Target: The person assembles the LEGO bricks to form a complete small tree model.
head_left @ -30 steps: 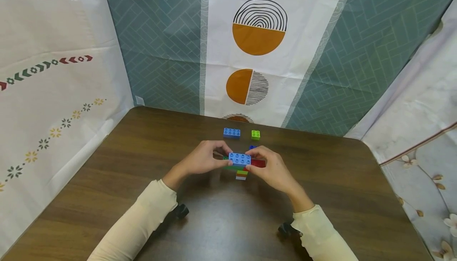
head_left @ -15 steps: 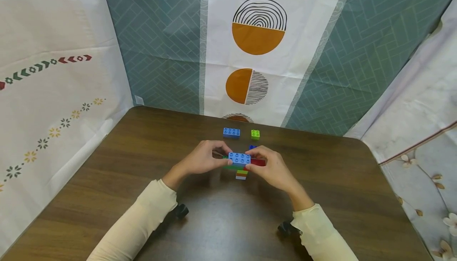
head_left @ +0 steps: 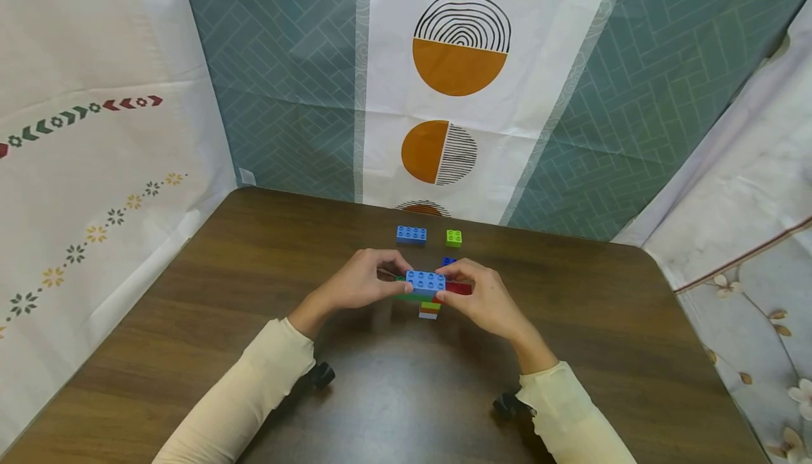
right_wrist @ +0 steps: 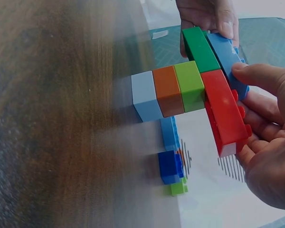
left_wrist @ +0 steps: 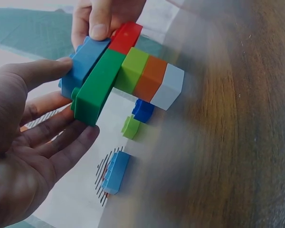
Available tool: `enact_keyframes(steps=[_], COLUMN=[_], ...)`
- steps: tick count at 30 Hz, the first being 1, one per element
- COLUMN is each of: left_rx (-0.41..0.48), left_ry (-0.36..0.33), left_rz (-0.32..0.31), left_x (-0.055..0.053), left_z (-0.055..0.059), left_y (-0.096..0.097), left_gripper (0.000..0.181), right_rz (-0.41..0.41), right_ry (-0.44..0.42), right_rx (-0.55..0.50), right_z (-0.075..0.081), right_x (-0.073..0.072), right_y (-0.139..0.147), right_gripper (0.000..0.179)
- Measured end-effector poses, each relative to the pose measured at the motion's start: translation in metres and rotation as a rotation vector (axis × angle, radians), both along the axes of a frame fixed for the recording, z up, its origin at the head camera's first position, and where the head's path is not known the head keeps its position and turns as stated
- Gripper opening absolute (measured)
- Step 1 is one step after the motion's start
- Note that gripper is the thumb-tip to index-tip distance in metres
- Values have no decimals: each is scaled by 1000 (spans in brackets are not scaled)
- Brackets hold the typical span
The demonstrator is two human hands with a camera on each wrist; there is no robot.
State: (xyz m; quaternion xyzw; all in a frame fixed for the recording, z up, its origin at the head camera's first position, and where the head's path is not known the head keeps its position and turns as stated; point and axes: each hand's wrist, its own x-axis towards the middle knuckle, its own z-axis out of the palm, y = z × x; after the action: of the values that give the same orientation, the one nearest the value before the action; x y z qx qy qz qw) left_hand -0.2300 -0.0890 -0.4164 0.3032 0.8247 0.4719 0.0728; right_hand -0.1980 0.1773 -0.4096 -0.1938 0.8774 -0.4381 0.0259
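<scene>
Both hands hold one stack of toy building bricks in the middle of the head view. A light blue brick [head_left: 426,281] forms its top, bridging a green brick [left_wrist: 97,88] and a red brick [right_wrist: 223,107] set end to end. Below them, a column of lime [right_wrist: 189,86], orange [right_wrist: 168,90] and white [right_wrist: 147,97] bricks points down to the table. My left hand [head_left: 364,282] pinches the light blue brick's left end, its other fingers near the green brick. At the right end, my right hand [head_left: 482,302] pinches the same brick, fingers behind the red one.
Behind the stack on the brown table [head_left: 266,252] lie another blue brick [head_left: 411,235], a small lime brick [head_left: 453,238] and a dark blue brick [head_left: 449,261], partly hidden by the right hand. Patterned cloths [head_left: 292,83] hang along the table's back and sides.
</scene>
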Motion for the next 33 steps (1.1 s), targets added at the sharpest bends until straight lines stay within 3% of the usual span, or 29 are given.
enact_keyframes(steps=[17,24,33], left_rx=[-20,-44,-50], left_ry=[0,12,23], left_rz=[-9,21,13], left_x=[-1,1,2], left_z=[4,4,1], left_y=[2,0,2], left_gripper=[23,21,21], right_rz=[-14,-1,-17], right_ry=[-3,2,-13], right_rx=[5,1,12], right_z=[1,2,0], right_x=[1,1,2], right_y=[1,-2,0], right_gripper=[33,33,34])
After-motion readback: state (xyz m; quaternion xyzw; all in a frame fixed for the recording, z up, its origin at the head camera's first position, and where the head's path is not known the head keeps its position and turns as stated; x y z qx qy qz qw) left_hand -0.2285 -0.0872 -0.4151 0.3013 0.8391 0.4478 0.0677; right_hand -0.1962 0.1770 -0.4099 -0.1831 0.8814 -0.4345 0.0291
